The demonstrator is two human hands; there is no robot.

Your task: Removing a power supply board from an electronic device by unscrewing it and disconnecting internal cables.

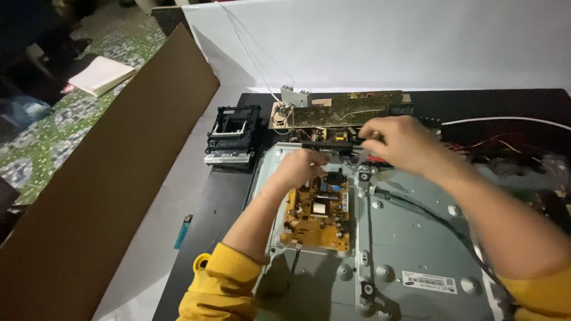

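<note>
Yellow sleeves [223,285] frame the lower edge of the view; both forearms reach forward over a grey metal chassis plate [410,238], the rear of a flat-panel display lying face down on the black worktop [196,238].

Progress, judged from the layout: the rear cover is off and the chassis is exposed; one yellow power supply board [316,214] remains seated on the plate; one long green circuit board [339,109] with a finned heat sink [295,95] lies off the chassis at its far edge; one black plastic drive frame [233,135] stands apart to the left; cabling is still attached, so work on the boards appears unfinished.

Hand state: the left hand [300,166] is curled, fingers pressed down at the upper edge of the power supply board; what it grips cannot be told; the right hand [397,142] is closed in a pinch on thin wires [366,156] near the top of the chassis.

Count: two hands; two circuit boards; one heat sink; one drive frame; one black cable [428,217] running across the plate; one blue lighter [184,230] on white paper [148,261]; one brown cardboard sheet [107,178]; one white backdrop sheet [386,41].
</note>
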